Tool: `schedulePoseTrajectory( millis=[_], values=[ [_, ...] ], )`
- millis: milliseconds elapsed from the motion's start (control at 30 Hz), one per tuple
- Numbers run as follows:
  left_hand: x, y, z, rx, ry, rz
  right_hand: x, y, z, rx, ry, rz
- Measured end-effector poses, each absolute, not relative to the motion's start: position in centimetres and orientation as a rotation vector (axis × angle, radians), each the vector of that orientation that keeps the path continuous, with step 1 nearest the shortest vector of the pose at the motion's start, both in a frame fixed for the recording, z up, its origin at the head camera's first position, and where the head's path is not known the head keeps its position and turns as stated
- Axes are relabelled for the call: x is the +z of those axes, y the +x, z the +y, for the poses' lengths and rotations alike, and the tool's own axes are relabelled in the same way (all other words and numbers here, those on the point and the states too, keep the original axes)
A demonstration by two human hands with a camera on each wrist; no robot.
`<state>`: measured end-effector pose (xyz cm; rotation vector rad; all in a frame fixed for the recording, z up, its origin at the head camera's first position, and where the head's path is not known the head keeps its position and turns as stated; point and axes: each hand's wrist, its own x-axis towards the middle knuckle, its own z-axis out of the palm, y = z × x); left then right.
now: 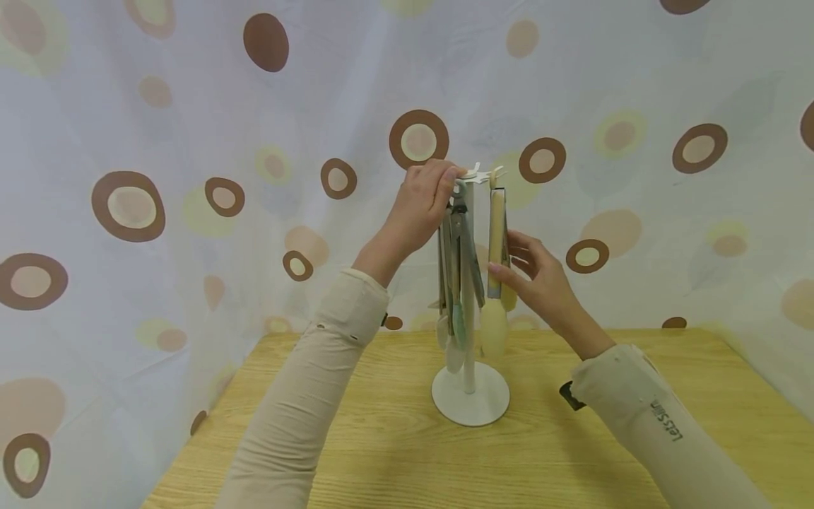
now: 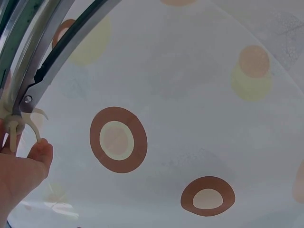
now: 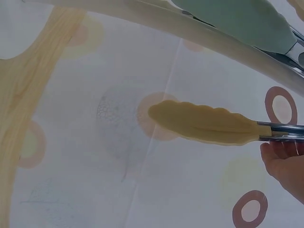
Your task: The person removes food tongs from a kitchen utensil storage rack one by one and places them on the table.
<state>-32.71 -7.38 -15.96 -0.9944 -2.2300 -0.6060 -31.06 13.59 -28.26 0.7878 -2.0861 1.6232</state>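
A white utensil stand (image 1: 469, 410) holds hanging kitchen tools from a ring of hooks (image 1: 486, 176) at its top. My left hand (image 1: 420, 198) grips that top from the left; its thumb (image 2: 42, 152) lies against a curved hook in the left wrist view. With my right hand (image 1: 540, 279) I hold yellow-tipped tongs (image 1: 494, 325) by their metal arms, thumb in front and fingers behind. They hang upright on the right side, their upper end right at a hook. In the right wrist view their scalloped yellow tip (image 3: 204, 124) points away from the hand.
Several other tools, one with a green tip (image 1: 459, 325), hang close together on the stand's left side. Green tongs (image 3: 242, 23) show near the pole in the right wrist view. Beneath is a wooden table (image 1: 381, 452); a patterned curtain (image 1: 356, 71) hangs behind.
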Motion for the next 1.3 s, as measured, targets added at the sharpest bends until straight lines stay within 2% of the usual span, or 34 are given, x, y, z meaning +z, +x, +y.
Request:
schedulePoseTrajectory(
  millis=[1300],
  values=[
    [-16.06, -32.63, -7.36, -0.616, -1.015, -2.2, -27.51, -30.22, 13.73, 1.546, 0.714, -2.042]
  ],
)
